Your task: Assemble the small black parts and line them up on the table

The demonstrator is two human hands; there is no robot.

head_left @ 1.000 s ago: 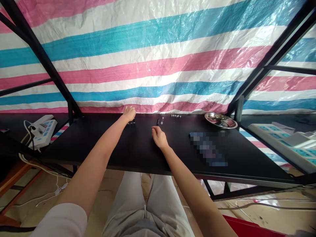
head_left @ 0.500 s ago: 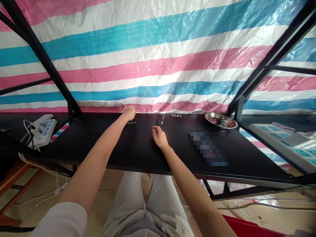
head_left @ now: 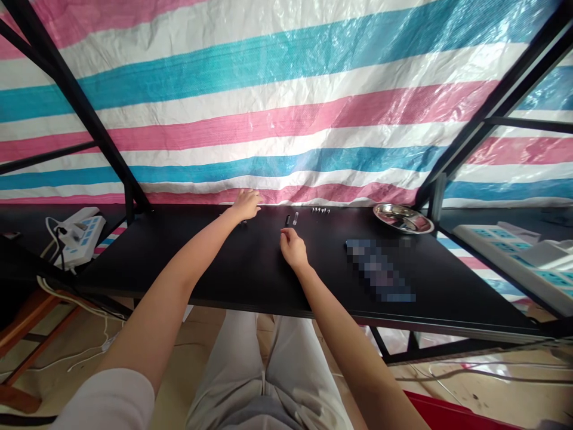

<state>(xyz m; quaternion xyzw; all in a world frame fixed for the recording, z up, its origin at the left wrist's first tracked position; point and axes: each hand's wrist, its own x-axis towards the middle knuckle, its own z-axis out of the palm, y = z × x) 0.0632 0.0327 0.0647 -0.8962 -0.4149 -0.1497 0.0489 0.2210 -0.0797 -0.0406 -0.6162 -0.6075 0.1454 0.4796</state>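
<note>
Left hand (head_left: 247,205) is shifted rightward, fingers spread; small parts (head_left: 243,222) are apparently released. Beside the black piece (head_left: 287,220), contents of the curled right hand (head_left: 294,248) cannot be determined.

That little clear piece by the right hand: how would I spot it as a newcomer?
Find the black table before the striped sheet, then the person's right hand near its middle. Just beyond its fingertips are two small slim pieces, side by side. The clear piece is the right-hand one, see-through where its neighbour, the black piece, is dark.
</note>
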